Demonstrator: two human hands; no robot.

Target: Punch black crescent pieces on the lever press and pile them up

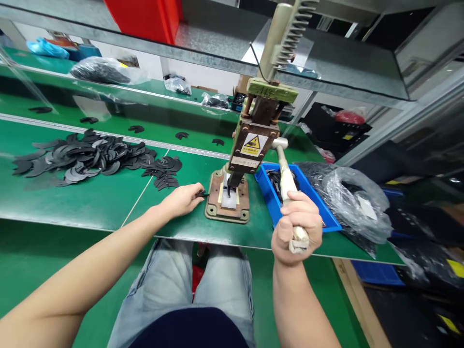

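My right hand (pixel 299 224) is wrapped round the taped lever handle (pixel 287 181) of the hand press (pixel 250 145), above the blue bin's near edge. Just left of the press base (pixel 213 193), my left hand (pixel 183 199) is closed on a small black part (pixel 201 194), its fingertips low over the green table. Under the press ram, a black piece (pixel 228 189) shows on the pale fixture plate (pixel 228 199). A large pile of curved black parts (pixel 83 154) lies on the table at the left, with a smaller cluster (pixel 166 171) beside it.
A blue bin (pixel 308 186) of black parts stands right of the press, beside clear plastic bags (pixel 357 203). Several black parts lie on the green strip (pixel 155 126) behind the table. A metal shelf (pixel 217 53) carrying a red bin (pixel 145 19) crosses overhead.
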